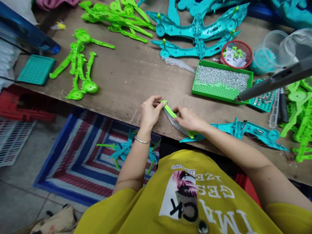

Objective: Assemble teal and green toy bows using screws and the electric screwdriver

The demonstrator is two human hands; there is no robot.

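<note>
Near the table's front edge, my left hand (pixel 151 110) pinches the upper end of a bright green plastic strip (pixel 170 110). My right hand (pixel 186 118) grips the same strip lower down, its fingers curled and partly hidden. Along the strip's near side lies a curved translucent grey plastic piece (pixel 174 123); whether the two are joined I cannot tell. A wider green end shows below my right wrist. Close to that wrist rests a turquoise plastic shell (pixel 226 128) with thin wires at its right part.
A green basket (pixel 214 92) of small silvery screws stands right of centre, with a dark grey power screwdriver (pixel 273 79) reaching over it. Behind are a red basket (pixel 249 61) and turquoise shells (pixel 207 29). Green parts (pixel 81 65) lie left. A striped blue-rimmed bin (pixel 73 156) sits below the table.
</note>
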